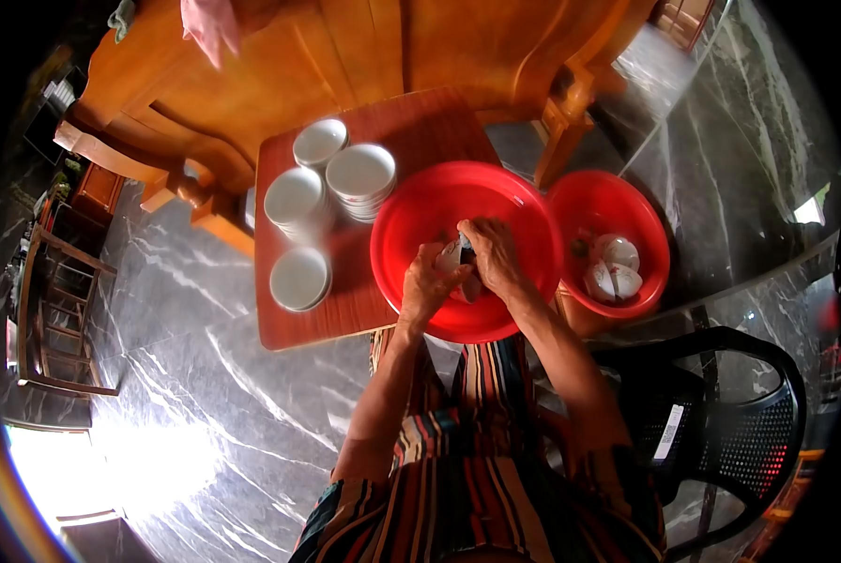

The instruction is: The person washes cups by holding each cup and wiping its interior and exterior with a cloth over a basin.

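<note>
Both hands are low inside a large red basin [420,202]. Between them is a white bowl [451,255], mostly covered by the fingers. My left hand [430,281] is closed on the bowl's left side, with the thumb across it. My right hand [492,251] is curled over the other side, its fingers bent around a small grey-blue piece [466,241] that looks like a cloth. That piece is largely hidden. Something pale also shows below the bowl, but I cannot tell what it is.
Stacks of white bowls [361,171] and a stack of white dishes [300,279] stand on the wooden table [364,314]. A smaller red basin [618,188] at right holds several white bowls [618,267]. A wooden bench [345,56] lies beyond; a black chair [749,450] stands right.
</note>
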`<state>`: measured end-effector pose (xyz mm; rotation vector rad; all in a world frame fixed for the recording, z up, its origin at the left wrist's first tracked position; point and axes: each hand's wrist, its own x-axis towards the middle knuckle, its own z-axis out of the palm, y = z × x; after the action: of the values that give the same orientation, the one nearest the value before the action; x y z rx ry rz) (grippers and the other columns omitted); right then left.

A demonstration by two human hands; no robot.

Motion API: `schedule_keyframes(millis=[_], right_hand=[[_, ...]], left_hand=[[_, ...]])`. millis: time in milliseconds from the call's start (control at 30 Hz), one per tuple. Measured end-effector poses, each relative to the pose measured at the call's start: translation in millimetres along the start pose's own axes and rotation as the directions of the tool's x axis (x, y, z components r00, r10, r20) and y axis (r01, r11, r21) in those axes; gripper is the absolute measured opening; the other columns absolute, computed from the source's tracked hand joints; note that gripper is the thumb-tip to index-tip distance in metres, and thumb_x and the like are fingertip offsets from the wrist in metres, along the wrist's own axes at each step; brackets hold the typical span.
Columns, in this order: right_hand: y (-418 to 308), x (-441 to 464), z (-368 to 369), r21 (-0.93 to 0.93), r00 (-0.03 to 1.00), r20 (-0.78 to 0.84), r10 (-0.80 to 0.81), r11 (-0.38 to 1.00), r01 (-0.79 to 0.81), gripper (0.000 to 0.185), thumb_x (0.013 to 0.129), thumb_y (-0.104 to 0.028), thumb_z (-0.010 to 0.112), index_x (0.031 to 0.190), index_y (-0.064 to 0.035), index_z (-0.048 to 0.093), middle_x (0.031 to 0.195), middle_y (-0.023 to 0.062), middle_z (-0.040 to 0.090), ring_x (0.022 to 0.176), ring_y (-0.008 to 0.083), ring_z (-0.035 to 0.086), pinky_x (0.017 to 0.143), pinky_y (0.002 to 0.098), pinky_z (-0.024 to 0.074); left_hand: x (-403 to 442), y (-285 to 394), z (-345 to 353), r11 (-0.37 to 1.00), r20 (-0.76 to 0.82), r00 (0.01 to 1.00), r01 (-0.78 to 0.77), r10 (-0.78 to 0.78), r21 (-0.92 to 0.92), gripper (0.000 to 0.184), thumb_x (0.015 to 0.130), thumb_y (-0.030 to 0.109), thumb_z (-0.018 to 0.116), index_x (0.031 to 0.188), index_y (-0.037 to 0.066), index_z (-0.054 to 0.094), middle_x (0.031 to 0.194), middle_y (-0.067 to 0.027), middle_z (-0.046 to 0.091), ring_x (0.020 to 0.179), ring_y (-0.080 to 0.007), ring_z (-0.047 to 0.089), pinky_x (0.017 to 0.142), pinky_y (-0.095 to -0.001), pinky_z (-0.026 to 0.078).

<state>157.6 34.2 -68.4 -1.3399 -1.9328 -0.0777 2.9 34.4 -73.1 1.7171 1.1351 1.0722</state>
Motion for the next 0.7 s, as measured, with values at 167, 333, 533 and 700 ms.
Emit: schedule_keyframes(millis=[167, 333, 533, 700], right_hand=[[6, 2, 1, -0.01, 0.997, 0.079, 0.02, 1.0, -0.019, 0.042, 0.061, 0.003, 0.063, 0.101, -0.0065, 0.056, 0.097, 0.0077, 0.059, 0.091, 0.0272, 0.053, 0.079, 0.0403, 0.039], [-4, 10, -8, 0.004, 0.98, -0.057, -0.192, 0.981, 0.192, 0.042, 0.06, -0.001, 0.066, 0.1, -0.0068, 0.057, 0.096, 0.0054, 0.059, 0.093, 0.0247, 0.054, 0.079, 0.0401, 0.0396], [-19, 16, -16, 0.008, 0.982, -0.11, -0.157, 0.987, 0.159, 0.046, 0.054, 0.0, 0.068, 0.098, -0.006, 0.056, 0.091, 0.0052, 0.059, 0.087, 0.0252, 0.056, 0.078, 0.0406, 0.0397], [0, 12, -4, 0.081, 0.984, -0.164, 0.069, 0.995, -0.056, 0.04, 0.053, 0.003, 0.067, 0.089, -0.0045, 0.053, 0.077, 0.0112, 0.058, 0.073, 0.0299, 0.056, 0.067, 0.0393, 0.0417]], left_hand=[[1, -12, 3, 0.994, -0.007, 1.0, -0.021, 0.022, 0.105, 0.052, 0.065, 0.027, 0.078, 0.101, 0.0, 0.053, 0.083, -0.0176, 0.062, 0.076, -0.0269, 0.064, 0.065, -0.0354, 0.05], [3, -4, -3, 0.994, 0.009, 0.994, -0.106, 0.107, -0.033, 0.046, 0.068, 0.012, 0.075, 0.105, 0.0, 0.051, 0.083, -0.0162, 0.064, 0.074, -0.0211, 0.064, 0.065, -0.031, 0.05], [2, -1, -10, 0.96, 0.095, 0.993, -0.041, 0.069, -0.275, 0.045, 0.068, 0.0, 0.069, 0.11, 0.001, 0.051, 0.09, -0.0121, 0.063, 0.082, -0.0168, 0.061, 0.072, -0.0289, 0.05], [-1, -6, -8, 0.893, 0.093, 0.993, -0.029, 0.079, -0.449, 0.047, 0.068, -0.004, 0.065, 0.113, 0.001, 0.051, 0.099, -0.0097, 0.061, 0.092, -0.0154, 0.057, 0.076, -0.0273, 0.048]])
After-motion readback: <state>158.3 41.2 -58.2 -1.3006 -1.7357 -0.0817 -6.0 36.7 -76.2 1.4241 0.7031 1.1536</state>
